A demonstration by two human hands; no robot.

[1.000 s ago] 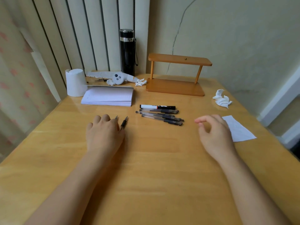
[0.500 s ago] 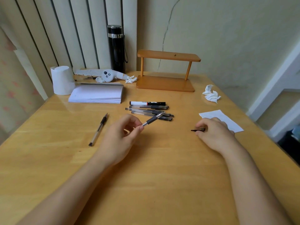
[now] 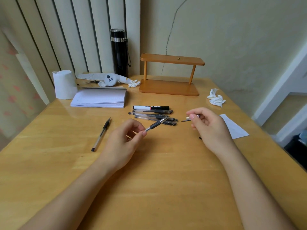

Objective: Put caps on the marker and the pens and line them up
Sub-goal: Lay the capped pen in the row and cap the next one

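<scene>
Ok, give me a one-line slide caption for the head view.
Left hand aims an uncapped pen toward the cap pinched in the right hand.

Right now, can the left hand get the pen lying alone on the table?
Probably not yet: the left hand already holds a pen. The lone pen lies close beside it, with bare table between.

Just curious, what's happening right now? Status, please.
Left hand holds pen. Right hand holds cap, apart. One uncapped pen on table. Nothing blocking.
</scene>
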